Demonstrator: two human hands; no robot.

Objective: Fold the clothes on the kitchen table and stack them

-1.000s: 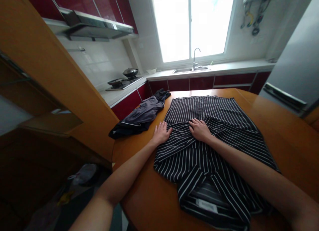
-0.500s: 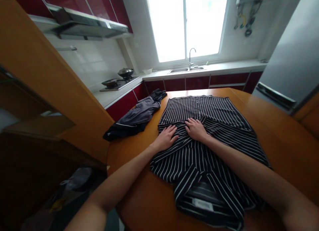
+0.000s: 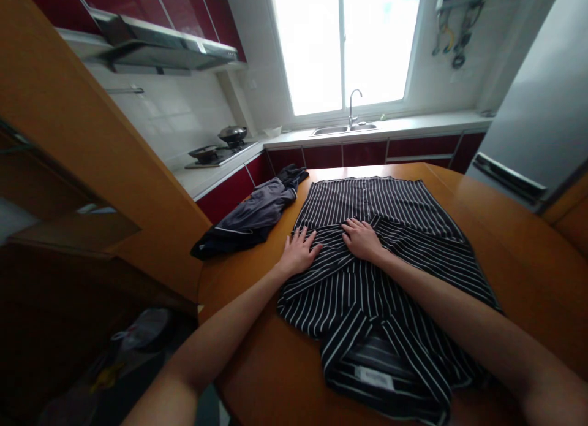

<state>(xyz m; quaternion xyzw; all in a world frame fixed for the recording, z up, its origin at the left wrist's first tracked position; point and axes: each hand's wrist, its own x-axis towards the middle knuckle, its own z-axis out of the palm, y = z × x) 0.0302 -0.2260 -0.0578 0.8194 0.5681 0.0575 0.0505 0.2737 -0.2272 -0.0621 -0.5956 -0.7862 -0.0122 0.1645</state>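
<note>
Black-and-white striped shirt (image 3: 342,300) flat on the wooden worktop (image 3: 271,365), collar (image 3: 344,343) nearest the person, hem toward the window; what look like sleeves are folded across its front. Change: left hand (image 3: 297,254) has slid outward to the shirt's left edge from further in, half a second ago; right hand (image 3: 362,239) hasn't budged, mid-shirt. Probably a smoothing stroke, with the fold lying fairly flat. Grip released on both: palms down, fingers spread, nothing clasped. Writing: white label (image 3: 374,377) inside the collar, print too small for me to read. Grey-and-black garment (image 3: 260,208) bunched at the worktop's left edge, small white mark (image 3: 201,247) on its near end, illegible.
</note>
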